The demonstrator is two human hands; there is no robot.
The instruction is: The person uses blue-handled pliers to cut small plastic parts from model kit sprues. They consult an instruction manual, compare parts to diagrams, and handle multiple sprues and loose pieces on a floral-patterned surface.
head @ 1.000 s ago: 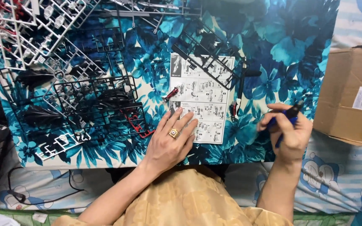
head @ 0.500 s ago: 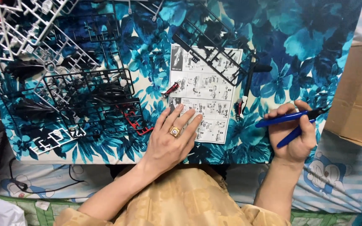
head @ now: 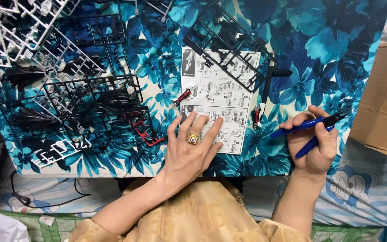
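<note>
My left hand (head: 190,150), a ring on one finger, lies flat with fingers spread on the lower part of a white instruction sheet (head: 218,96) that rests on a blue floral cloth (head: 319,49). My right hand (head: 314,143) holds blue-handled nippers (head: 307,126) at the cloth's right front, tips pointing right. A black parts frame (head: 227,42) overlaps the sheet's top. A small red and black piece (head: 182,96) lies at the sheet's left edge.
Several black, white and red parts frames (head: 90,103) cover the left half of the cloth. A dark tool (head: 265,89) lies right of the sheet. A cardboard box (head: 384,103) stands at the right edge. Cables (head: 27,197) hang below the cloth at left.
My right hand has shifted the nippers from a tight grip to an open, level hold. My left hand stays pressed on the sheet.
</note>
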